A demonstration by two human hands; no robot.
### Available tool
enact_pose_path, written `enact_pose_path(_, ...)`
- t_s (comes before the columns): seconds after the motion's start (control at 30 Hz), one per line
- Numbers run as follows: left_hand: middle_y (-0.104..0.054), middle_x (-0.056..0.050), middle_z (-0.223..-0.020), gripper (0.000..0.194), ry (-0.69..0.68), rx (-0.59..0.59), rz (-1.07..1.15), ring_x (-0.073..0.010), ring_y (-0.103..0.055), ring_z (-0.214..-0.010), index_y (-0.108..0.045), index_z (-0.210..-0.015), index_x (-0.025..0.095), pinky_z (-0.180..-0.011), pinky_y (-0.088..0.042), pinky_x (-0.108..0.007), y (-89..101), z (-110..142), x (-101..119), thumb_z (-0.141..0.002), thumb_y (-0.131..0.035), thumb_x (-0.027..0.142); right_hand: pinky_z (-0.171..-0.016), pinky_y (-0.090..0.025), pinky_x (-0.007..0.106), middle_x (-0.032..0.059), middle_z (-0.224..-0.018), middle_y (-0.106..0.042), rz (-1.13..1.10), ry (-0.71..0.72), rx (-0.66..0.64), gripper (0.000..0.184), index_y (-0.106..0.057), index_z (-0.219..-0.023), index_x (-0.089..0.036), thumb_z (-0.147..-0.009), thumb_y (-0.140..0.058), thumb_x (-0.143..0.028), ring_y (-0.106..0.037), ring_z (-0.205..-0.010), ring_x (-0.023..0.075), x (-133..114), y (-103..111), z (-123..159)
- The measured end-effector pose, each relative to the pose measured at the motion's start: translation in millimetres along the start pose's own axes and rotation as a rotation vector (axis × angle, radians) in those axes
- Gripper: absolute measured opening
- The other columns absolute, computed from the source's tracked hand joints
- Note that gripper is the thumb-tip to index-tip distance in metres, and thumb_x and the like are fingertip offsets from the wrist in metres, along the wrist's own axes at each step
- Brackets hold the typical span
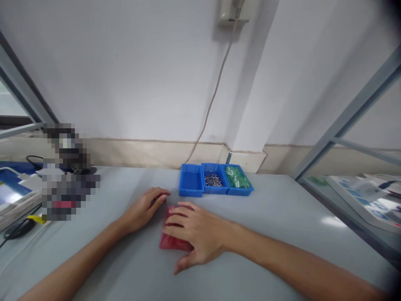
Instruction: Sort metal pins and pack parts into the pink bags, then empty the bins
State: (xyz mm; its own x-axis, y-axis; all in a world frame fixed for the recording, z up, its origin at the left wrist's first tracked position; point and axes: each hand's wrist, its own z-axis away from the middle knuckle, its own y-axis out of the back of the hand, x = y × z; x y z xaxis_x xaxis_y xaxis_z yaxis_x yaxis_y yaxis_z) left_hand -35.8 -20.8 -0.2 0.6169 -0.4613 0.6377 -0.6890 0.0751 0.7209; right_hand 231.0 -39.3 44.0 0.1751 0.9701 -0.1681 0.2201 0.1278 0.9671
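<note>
A red plastic packet [171, 241] lies on the grey table, partly covered by my right hand [200, 234]. The fingers of that hand are spread over it, palm down, with the thumb stretched out toward me. To the left of the packet, my left hand [145, 209] rests on the tabletop, fingers slightly bent and thumb apart, holding nothing that I can see. Beyond my hands three blue bins stand side by side: a left bin [191, 194] with a bare floor, a middle bin [216, 190] with small metal parts, and a right bin [240, 192] with green packets.
A white cable [216, 90] runs down the wall to the table behind the bins. At far left are a black mouse [19, 229], more cables and a blurred-out area. Grey metal frames [351, 113] border both sides, with a white device [366, 202] beyond the right one.
</note>
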Motion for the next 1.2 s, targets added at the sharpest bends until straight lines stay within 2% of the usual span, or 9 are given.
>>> enact_pose_path(0.2,-0.070,-0.007,-0.117,0.031,-0.080,-0.064,-0.085,-0.0256,-0.062,-0.113,-0.065,-0.129,0.026,-0.102,-0.048,-0.041,1.4,3,9,-0.112,-0.042,0.038,-0.129,-0.021,0.050,0.0144,-0.146,-0.067,-0.074,-0.073,-0.010,0.074,-0.061,-0.144,-0.017,-0.093,-0.067,-0.070,-0.049,-0.146,0.0297,-5,4,12)
enact_pose_path(0.33,-0.068,-0.009,-0.120,0.027,-0.114,-0.115,-0.106,-0.0265,-0.061,-0.112,-0.065,-0.127,0.025,-0.105,-0.047,-0.044,1.7,4,13,-0.110,-0.046,0.033,-0.131,-0.014,0.054,0.0153,-0.161,-0.053,-0.082,-0.123,-0.012,0.082,-0.049,-0.157,-0.020,-0.094,-0.064,-0.070,-0.037,-0.154,0.0326,-9,-2,8)
enact_pose_path(0.47,-0.068,-0.009,-0.117,0.024,-0.131,-0.120,-0.123,-0.0266,-0.061,-0.109,-0.067,-0.120,0.024,-0.109,-0.044,-0.047,2.1,4,13,-0.109,-0.047,0.034,-0.127,-0.010,0.071,0.0197,-0.176,-0.021,-0.056,-0.311,0.026,0.119,-0.019,-0.172,-0.021,-0.082,-0.071,-0.079,-0.014,-0.160,0.0484,-10,-12,19)
enact_pose_path(0.53,-0.068,-0.009,-0.115,0.026,-0.122,-0.115,-0.127,-0.0266,-0.061,-0.107,-0.066,-0.119,0.024,-0.106,-0.046,-0.046,2.3,4,13,-0.110,-0.044,0.033,-0.124,-0.014,0.073,0.0223,-0.178,-0.010,-0.069,-0.454,0.061,0.139,-0.004,-0.173,-0.022,-0.072,-0.078,-0.082,-0.013,-0.159,0.0517,-12,-14,30)
enact_pose_path(0.63,-0.068,-0.009,-0.113,0.029,-0.111,-0.115,-0.128,-0.0263,-0.059,-0.104,-0.067,-0.118,0.023,-0.099,-0.048,-0.043,2.4,4,15,-0.111,-0.040,0.032,-0.121,-0.028,0.067,0.0242,-0.173,-0.022,-0.141,-0.617,0.053,0.148,0.006,-0.172,-0.022,-0.069,-0.087,-0.071,-0.027,-0.153,0.0486,-19,-14,42)
enact_pose_path(0.8,-0.068,-0.009,-0.115,0.029,-0.108,-0.106,-0.121,-0.0263,-0.059,-0.106,-0.067,-0.120,0.024,-0.098,-0.048,-0.043,1.0,4,15,-0.111,-0.041,0.033,-0.115,-0.036,0.057,0.0199,-0.153,-0.048,-0.211,-0.637,0.063,0.133,-0.004,-0.172,-0.020,-0.074,-0.086,-0.055,-0.045,-0.137,0.0404,-23,-15,38)
enact_pose_path(0.93,-0.070,-0.009,-0.115,0.029,-0.102,-0.074,-0.111,-0.0263,-0.060,-0.106,-0.069,-0.122,0.024,-0.098,-0.049,-0.043,-0.5,3,11,-0.110,-0.043,0.032,-0.115,-0.035,0.056,0.0194,-0.153,-0.047,-0.215,-0.593,0.059,0.127,-0.010,-0.172,-0.019,-0.074,-0.084,-0.049,-0.044,-0.136,0.0396,-16,-17,27)
enact_pose_path(1.07,-0.072,-0.009,-0.108,0.029,-0.047,0.031,-0.145,-0.0264,-0.062,-0.102,-0.069,-0.115,0.023,-0.095,-0.050,-0.043,-1.9,2,2,-0.109,-0.042,0.032,-0.118,-0.030,0.058,0.0208,-0.160,-0.038,-0.240,-0.514,0.002,0.131,-0.006,-0.172,-0.020,-0.073,-0.083,-0.060,-0.038,-0.143,0.0426,-8,-17,17)
enact_pose_path(1.2,-0.072,-0.008,-0.105,0.027,0.044,0.133,-0.182,-0.0268,-0.064,-0.100,-0.069,-0.111,0.023,-0.092,-0.051,-0.043,-2.3,0,-10,-0.108,-0.044,0.033,-0.116,-0.034,0.057,0.0192,-0.151,-0.047,-0.235,-0.474,-0.010,0.130,-0.012,-0.171,-0.020,-0.072,-0.084,-0.060,-0.042,-0.137,0.0410,-3,-18,7)
